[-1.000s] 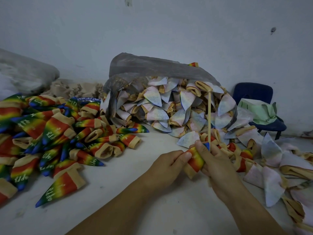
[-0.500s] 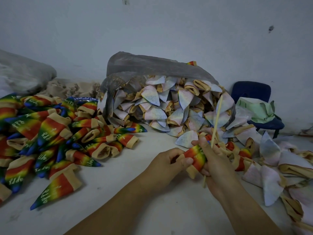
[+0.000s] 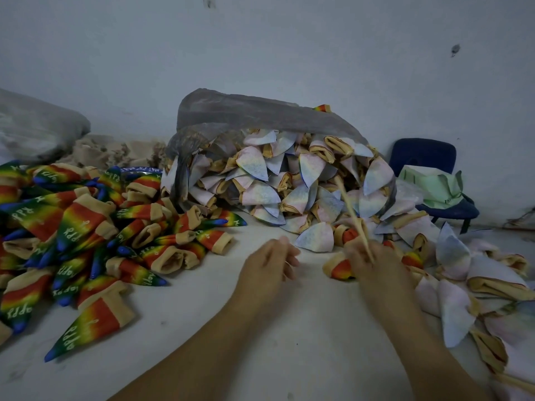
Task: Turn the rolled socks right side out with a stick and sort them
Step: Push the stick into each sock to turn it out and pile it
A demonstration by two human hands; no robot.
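My right hand [image 3: 369, 263] grips a thin wooden stick [image 3: 351, 214] that leans up and to the left, and it also holds a rainbow sock [image 3: 338, 266] with a tan cuff. My left hand [image 3: 269, 263] hovers apart from the sock with loosely curled fingers and holds nothing. A heap of rainbow socks [image 3: 81, 235] turned right side out lies at the left. Pale inside-out socks [image 3: 278, 186] spill from a grey plastic bag [image 3: 246, 111] in the middle and spread along the right side [image 3: 463, 285].
A blue chair [image 3: 428, 157] with a green cloth [image 3: 431, 186] on it stands at the back right against the wall. Another grey bag [image 3: 37, 128] and a beige fabric pile [image 3: 115, 151] lie at the back left. Bare white surface [image 3: 246, 328] stretches between the heaps.
My left hand has let go of the rainbow sock and moved left. My right hand has shifted right with the sock, and the stick now tilts left instead of right.
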